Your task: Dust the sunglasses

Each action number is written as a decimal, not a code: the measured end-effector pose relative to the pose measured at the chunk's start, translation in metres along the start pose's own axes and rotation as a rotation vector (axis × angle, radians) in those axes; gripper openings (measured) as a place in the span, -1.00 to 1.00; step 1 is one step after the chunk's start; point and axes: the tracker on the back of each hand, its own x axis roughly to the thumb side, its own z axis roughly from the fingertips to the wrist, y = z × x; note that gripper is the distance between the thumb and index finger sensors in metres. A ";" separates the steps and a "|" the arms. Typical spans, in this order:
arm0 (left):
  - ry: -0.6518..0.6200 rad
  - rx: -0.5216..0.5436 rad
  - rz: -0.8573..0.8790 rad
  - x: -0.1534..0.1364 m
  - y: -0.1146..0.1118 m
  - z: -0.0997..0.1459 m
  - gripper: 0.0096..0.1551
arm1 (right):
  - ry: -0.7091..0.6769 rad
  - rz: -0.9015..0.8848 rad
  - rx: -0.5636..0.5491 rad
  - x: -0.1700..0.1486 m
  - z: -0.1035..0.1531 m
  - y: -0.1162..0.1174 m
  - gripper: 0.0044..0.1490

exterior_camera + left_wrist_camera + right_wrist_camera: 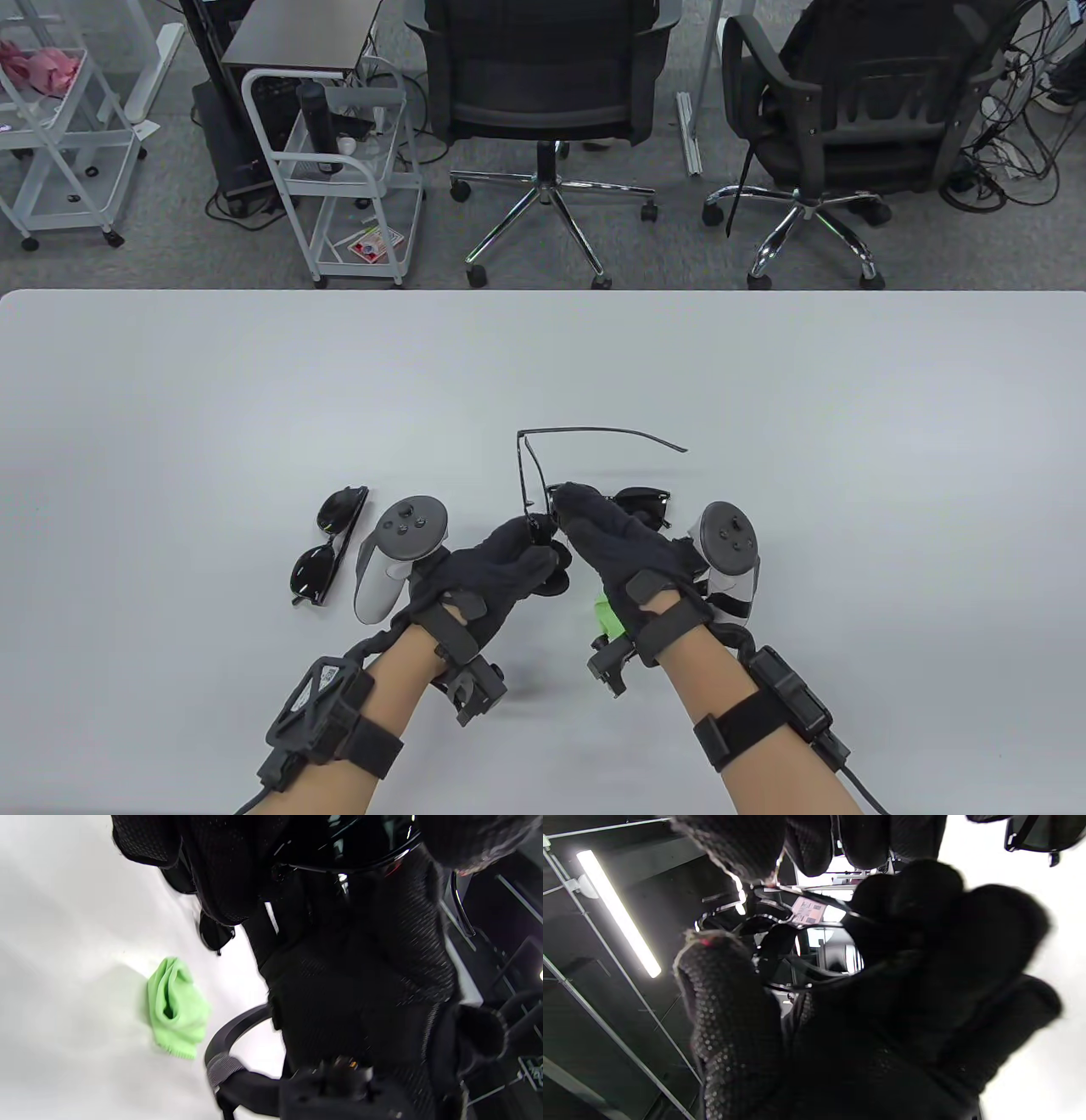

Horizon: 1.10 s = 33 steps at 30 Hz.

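Both hands on one pair of thin-framed sunglasses [543, 488], held up off the worktop [254, 407], arms unfolded, one arm sticking out past the fingertips. Left hand [492, 573] has fingers curled, pinching the frame at a lens; right hand [624, 548] also clamped on it, fingertips on the frame front, thumb under. Green cloth [176, 1007] lies on the worktop just under/behind the right wrist; neither hand has it.

Judgement: step = get grip sorted before wiping. To do it well:
- keep left hand as the holder, pinch on rim/hinge, not on lens
- free right hand, fetch cloth, wipe w/ light strokes, both lens faces
- support near hinge so the thin arm doesn't bend.

Two more pairs wait: one [331, 543] just outboard of left hand, another [645, 505] just beyond the right hand's knuckles.
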 end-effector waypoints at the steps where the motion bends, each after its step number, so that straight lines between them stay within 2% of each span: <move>1: 0.006 -0.025 -0.013 -0.001 -0.002 -0.001 0.16 | -0.015 0.045 0.007 0.001 0.000 -0.001 -0.27; 3: 0.011 -0.052 -0.024 -0.002 -0.004 -0.002 0.16 | -0.015 0.066 0.026 0.001 -0.001 -0.001 -0.30; 5: 0.012 -0.058 -0.027 -0.001 -0.004 -0.002 0.16 | -0.003 0.010 0.035 -0.001 -0.002 -0.001 -0.32; 9: -0.002 -0.057 -0.043 0.001 -0.001 -0.001 0.15 | 0.014 -0.004 0.146 -0.002 -0.005 0.000 -0.32; 13: -0.037 -0.020 0.043 0.005 0.001 0.000 0.14 | 0.012 0.002 0.052 -0.001 -0.004 -0.006 -0.45; 20: -0.102 0.100 0.263 0.000 0.022 0.008 0.14 | 0.021 -0.012 0.017 -0.004 -0.003 -0.015 -0.48; 25: -0.104 0.112 0.218 0.000 0.024 0.009 0.14 | 0.034 -0.037 0.017 -0.003 -0.003 -0.011 -0.44; 27: -0.099 0.132 0.192 0.001 0.025 0.010 0.14 | 0.085 0.029 0.000 -0.003 -0.002 -0.015 -0.31; 29: -0.088 0.172 0.149 0.001 0.028 0.011 0.14 | 0.142 0.151 -0.011 0.000 -0.001 -0.018 -0.27; 31: -0.064 0.239 0.093 0.000 0.032 0.015 0.14 | 0.159 0.382 0.055 0.008 -0.002 -0.022 -0.32; 33: -0.045 0.304 0.054 0.000 0.038 0.019 0.14 | 0.177 0.715 0.189 0.021 -0.004 -0.023 -0.38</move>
